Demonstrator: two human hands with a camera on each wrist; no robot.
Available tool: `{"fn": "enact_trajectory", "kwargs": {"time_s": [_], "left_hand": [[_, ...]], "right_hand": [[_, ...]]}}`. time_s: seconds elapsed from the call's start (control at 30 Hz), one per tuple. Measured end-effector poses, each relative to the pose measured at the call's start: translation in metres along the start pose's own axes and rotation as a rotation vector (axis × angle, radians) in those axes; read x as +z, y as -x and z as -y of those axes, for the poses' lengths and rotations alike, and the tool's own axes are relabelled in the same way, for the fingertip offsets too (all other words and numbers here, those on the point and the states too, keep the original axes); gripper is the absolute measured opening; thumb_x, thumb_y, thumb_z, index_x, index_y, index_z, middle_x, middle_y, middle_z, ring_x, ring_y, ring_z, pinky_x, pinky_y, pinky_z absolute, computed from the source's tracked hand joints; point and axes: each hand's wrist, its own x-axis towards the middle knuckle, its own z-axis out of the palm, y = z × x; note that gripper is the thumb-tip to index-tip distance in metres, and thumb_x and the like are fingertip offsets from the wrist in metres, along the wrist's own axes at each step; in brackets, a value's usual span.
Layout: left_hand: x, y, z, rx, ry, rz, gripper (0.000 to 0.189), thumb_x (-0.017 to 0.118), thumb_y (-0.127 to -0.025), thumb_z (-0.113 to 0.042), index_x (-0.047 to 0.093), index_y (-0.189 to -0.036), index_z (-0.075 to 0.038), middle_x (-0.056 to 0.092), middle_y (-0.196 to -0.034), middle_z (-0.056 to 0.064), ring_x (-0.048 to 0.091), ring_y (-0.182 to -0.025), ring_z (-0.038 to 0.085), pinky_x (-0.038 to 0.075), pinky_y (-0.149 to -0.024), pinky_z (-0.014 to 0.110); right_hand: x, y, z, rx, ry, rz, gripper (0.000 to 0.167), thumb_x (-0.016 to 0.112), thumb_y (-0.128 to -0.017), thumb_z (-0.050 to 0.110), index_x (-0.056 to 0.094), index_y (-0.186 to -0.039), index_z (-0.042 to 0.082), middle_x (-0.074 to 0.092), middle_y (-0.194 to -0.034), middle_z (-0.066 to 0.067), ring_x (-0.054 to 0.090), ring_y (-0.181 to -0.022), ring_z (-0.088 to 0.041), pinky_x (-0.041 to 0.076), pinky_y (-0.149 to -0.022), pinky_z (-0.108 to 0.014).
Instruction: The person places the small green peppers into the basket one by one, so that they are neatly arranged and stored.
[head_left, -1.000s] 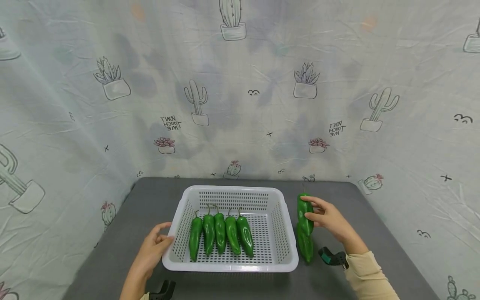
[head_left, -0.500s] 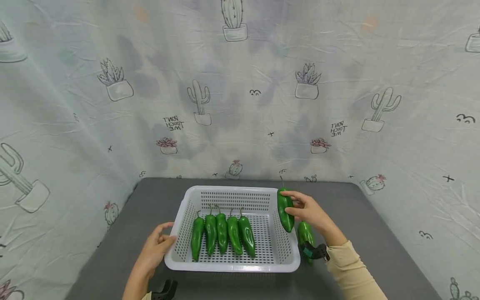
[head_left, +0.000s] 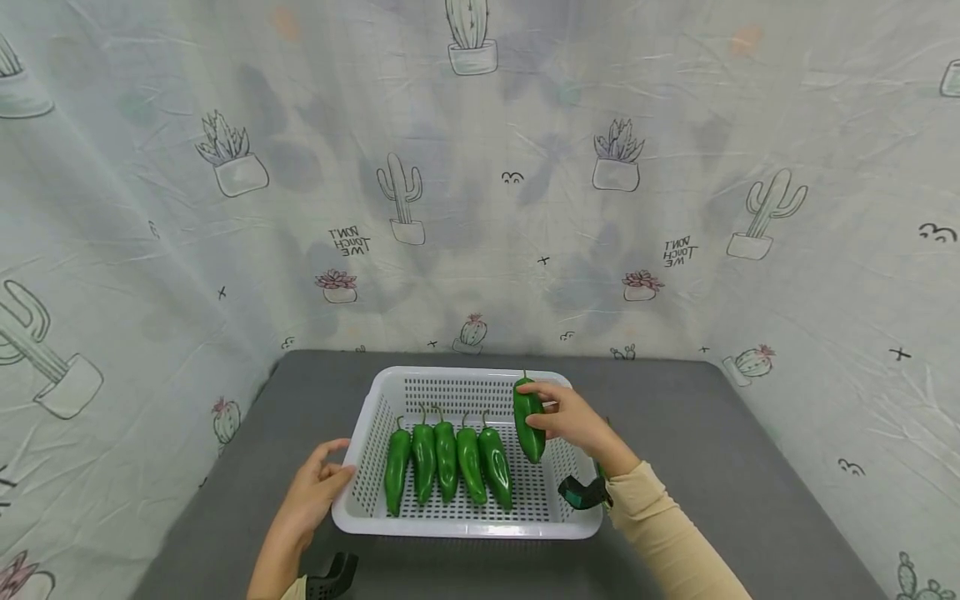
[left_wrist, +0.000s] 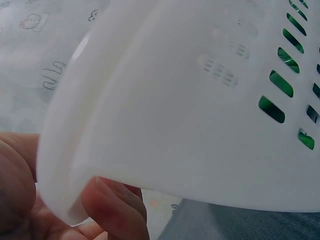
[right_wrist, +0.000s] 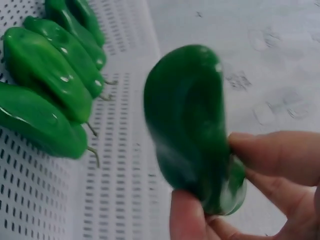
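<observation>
My right hand pinches a green chili pepper between thumb and fingers, stem up, above the right part of a white plastic basket. In the right wrist view this pepper is close up and slightly blurred. Inside the basket, several green chili peppers lie side by side in a row, stems toward the back. At the basket's left side, my left hand grips the rim. The left wrist view has its fingers curled around the rim's edge, with green visible through the slots.
Another green pepper lies outside the basket on the right, mostly hidden behind my right wrist. The basket stands on a dark grey table. A pale curtain with printed cacti hangs behind and around the table.
My right hand has lifted a green pepper from the table at the right and carried it left, over the basket's rim to above its inside. The left hand stays on the rim.
</observation>
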Motion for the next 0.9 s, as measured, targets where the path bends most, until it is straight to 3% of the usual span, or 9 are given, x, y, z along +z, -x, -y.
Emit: {"fn": "enact_trajectory", "kwargs": {"time_s": [0.13,0.23,0.33,0.9], "left_hand": [[0.0,0.001,-0.001,0.002,0.001,-0.006,0.05,0.051,-0.093,-0.005,0.034,-0.14,-0.001,0.064,-0.099,0.021,0.064,-0.088,0.026,0.051,-0.069,0.037],[0.0,0.001,-0.002,-0.006,0.013,-0.006,0.049,0.051,-0.093,-0.005,0.034,-0.14,-0.002,0.064,-0.099,0.022,0.065,-0.089,0.028,0.051,-0.069,0.037],[0.0,0.002,-0.002,-0.004,0.021,0.003,0.049,0.051,-0.094,-0.005,0.034,-0.139,-0.001,0.064,-0.098,0.022,0.065,-0.089,0.029,0.051,-0.068,0.038],[0.0,0.0,-0.002,-0.006,-0.005,0.004,0.051,0.052,-0.094,-0.006,0.032,-0.14,0.0,0.065,-0.096,0.019,0.064,-0.086,0.025,0.05,-0.068,0.038]], "right_hand": [[0.017,-0.011,0.0,0.034,0.146,0.007,0.045,0.063,-0.087,0.004,0.055,-0.131,0.011,0.059,-0.116,-0.018,0.061,-0.074,-0.017,0.052,-0.06,-0.036],[0.029,-0.016,-0.003,0.06,0.29,0.025,0.043,0.066,-0.083,0.001,0.061,-0.125,0.012,0.059,-0.119,-0.018,0.055,-0.058,-0.014,0.05,-0.054,-0.035],[0.038,-0.019,-0.008,0.093,0.395,0.035,0.042,0.069,-0.08,0.001,0.064,-0.12,0.013,0.057,-0.125,-0.02,0.056,-0.054,-0.014,0.05,-0.05,-0.033],[0.053,-0.022,-0.015,0.209,0.507,0.072,0.045,0.071,-0.075,-0.003,0.065,-0.118,0.009,0.062,-0.118,-0.018,0.055,-0.055,-0.013,0.047,-0.047,-0.025]]}}
